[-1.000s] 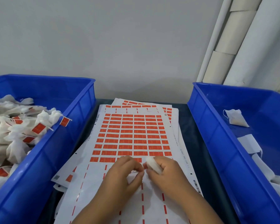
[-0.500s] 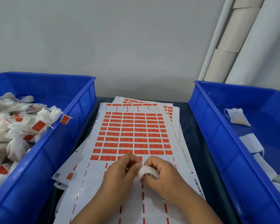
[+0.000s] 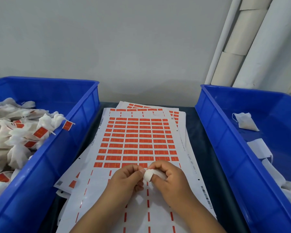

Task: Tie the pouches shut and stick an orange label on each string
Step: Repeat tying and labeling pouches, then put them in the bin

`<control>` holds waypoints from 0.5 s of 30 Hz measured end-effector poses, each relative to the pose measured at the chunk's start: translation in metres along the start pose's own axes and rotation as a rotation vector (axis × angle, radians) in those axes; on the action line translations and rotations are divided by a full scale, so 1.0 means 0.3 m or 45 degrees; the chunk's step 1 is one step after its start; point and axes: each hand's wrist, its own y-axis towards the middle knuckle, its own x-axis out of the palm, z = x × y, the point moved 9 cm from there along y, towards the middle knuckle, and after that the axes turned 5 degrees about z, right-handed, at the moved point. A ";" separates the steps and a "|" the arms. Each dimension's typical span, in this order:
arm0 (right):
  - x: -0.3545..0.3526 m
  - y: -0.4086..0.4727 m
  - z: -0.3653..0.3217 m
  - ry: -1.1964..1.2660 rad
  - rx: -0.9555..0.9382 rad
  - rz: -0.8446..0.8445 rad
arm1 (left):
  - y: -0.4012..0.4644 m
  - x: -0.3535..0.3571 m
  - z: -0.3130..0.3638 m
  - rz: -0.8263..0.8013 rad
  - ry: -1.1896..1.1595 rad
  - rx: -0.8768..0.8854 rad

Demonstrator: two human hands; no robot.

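Since a second ago the two hands have drawn closer together, and the white pouch [image 3: 149,175] has rolled from the top of the right fist to the gap between the thumbs. The right hand [image 3: 170,182] has the pouch in its grip, fingers curled round the bundle; the left hand [image 3: 126,179] pinches at its neck — whether it has the string itself is too small to tell. Both hover just above the label sheet [image 3: 138,142], which lies on the desk [image 3: 207,158] between the two blue bins: the left bin [image 3: 71,148] heaped with tied, labelled pouches, the right bin [image 3: 228,148] with loose ones.

My guess is that the knot is being tightened. The danger is a slack pinch — the thin string could slip free and the neck open again, spilling the filling. Pulling too hard might tear the soft fabric. And a label pressed on while the string twists would stick crooked.
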 end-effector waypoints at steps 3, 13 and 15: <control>0.003 0.000 0.000 0.014 0.013 -0.001 | 0.001 0.000 0.000 -0.010 -0.005 -0.006; -0.027 0.007 0.034 0.099 0.151 0.112 | -0.002 -0.006 0.000 -0.028 -0.101 -0.042; -0.040 0.007 0.039 0.114 0.177 0.159 | -0.017 0.005 0.013 -0.076 -0.018 0.010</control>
